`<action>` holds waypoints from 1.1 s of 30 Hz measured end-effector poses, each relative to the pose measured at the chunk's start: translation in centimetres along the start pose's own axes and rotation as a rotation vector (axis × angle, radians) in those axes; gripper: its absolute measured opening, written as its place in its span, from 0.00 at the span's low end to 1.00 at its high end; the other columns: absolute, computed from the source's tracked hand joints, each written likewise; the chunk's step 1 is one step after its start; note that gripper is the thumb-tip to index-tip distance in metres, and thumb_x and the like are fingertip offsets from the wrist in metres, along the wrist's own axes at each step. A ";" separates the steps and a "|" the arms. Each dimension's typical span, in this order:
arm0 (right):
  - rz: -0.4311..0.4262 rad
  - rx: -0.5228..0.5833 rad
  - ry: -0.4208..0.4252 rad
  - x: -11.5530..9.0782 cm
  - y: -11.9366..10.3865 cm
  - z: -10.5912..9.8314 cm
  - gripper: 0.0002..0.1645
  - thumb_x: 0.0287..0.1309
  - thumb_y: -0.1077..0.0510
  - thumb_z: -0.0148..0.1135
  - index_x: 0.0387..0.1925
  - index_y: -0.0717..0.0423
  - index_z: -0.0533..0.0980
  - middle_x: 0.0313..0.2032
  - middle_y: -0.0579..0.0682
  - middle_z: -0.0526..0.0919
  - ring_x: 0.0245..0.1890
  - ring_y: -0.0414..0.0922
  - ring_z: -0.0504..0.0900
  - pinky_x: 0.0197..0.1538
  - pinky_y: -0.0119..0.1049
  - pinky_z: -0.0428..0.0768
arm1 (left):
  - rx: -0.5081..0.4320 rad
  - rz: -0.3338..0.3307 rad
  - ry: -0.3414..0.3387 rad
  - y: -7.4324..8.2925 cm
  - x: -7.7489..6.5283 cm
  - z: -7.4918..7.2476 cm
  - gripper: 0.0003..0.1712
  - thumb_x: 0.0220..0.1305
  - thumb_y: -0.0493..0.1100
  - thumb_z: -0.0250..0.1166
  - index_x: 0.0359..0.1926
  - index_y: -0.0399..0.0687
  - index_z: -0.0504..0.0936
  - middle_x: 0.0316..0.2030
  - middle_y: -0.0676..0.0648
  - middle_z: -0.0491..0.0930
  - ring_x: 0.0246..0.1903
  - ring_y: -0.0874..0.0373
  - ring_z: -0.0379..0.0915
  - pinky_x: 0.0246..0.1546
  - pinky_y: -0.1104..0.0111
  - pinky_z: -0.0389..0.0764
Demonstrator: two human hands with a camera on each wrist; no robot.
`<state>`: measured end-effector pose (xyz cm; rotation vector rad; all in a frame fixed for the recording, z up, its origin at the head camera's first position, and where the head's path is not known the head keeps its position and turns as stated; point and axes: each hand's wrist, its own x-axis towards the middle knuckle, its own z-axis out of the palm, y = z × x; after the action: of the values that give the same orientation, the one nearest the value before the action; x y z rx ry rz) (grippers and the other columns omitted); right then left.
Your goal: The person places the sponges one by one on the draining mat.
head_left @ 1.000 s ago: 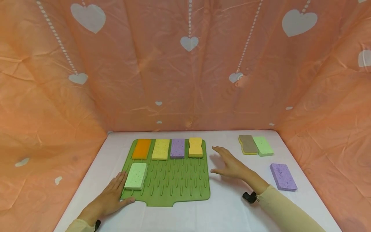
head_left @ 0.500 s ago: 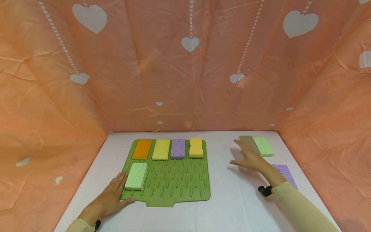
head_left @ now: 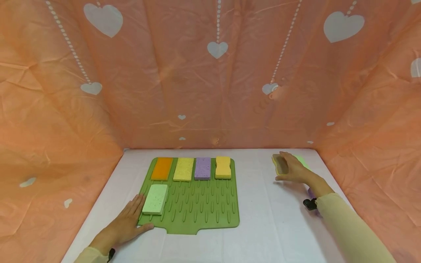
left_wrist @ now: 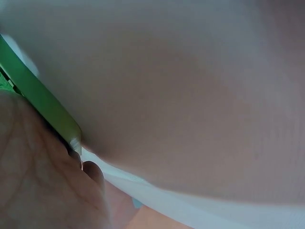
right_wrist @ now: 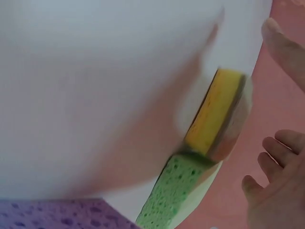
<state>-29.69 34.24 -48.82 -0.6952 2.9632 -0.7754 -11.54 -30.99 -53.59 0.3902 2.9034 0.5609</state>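
Note:
My left hand (head_left: 123, 223) lies flat with straight fingers at the left edge of the green ridged mat (head_left: 204, 204), its fingertips beside a pale green sponge (head_left: 156, 199). In the left wrist view the palm (left_wrist: 38, 171) is close to the mat's edge (left_wrist: 43, 98). At the right, my right hand (head_left: 295, 171) hovers over a yellow sponge with a grey scouring face (head_left: 281, 164), thumb and fingers spread. The right wrist view shows this scouring sponge (right_wrist: 217, 112) lying on the table, apart from the fingers (right_wrist: 279, 152). The hand partly covers a light green sponge (head_left: 301, 160) beside it.
Along the mat's far edge lie an orange sponge (head_left: 162, 168), a yellow one (head_left: 184, 169), a purple one (head_left: 202, 168) and a yellow notched one (head_left: 223, 167). Under my right forearm another purple sponge (right_wrist: 62, 214) is mostly hidden. Orange cloth (head_left: 210, 91) walls the white table (head_left: 256, 212).
From beside the mat, my right hand has moved right and away from me until over the grey-faced sponge. The left hand has stayed in place.

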 end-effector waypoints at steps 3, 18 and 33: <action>0.028 -0.030 -0.037 0.3 0.8 -0.3 0.72 0.48 0.48 0.88 0.77 0.80 0.52 0.74 0.79 0.61 0.72 0.75 0.63 0.73 0.73 0.64 | -0.014 -0.003 -0.005 0.2 0.0 -0.1 0.66 0.69 0.71 0.67 0.84 0.28 0.47 0.84 0.27 0.42 0.83 0.30 0.37 0.66 0.86 0.14; 0.113 -0.061 -0.185 1.6 2.6 -1.0 0.74 0.47 0.52 0.88 0.79 0.79 0.48 0.77 0.82 0.52 0.76 0.78 0.54 0.76 0.75 0.55 | 0.009 0.013 0.017 0.2 0.0 -0.1 0.66 0.69 0.71 0.67 0.83 0.27 0.49 0.84 0.27 0.44 0.83 0.30 0.39 0.66 0.86 0.15; 0.154 -0.072 -0.251 2.4 2.8 -1.4 0.71 0.51 0.54 0.85 0.79 0.79 0.47 0.76 0.81 0.56 0.70 0.74 0.63 0.73 0.73 0.63 | 0.016 0.009 0.015 0.2 0.0 -0.2 0.65 0.70 0.71 0.66 0.83 0.27 0.49 0.84 0.27 0.44 0.83 0.29 0.39 0.67 0.86 0.15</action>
<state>-33.18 36.09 -48.70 -0.5153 2.7862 -0.5306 -11.57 -30.83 -53.30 0.4031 2.9232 0.5450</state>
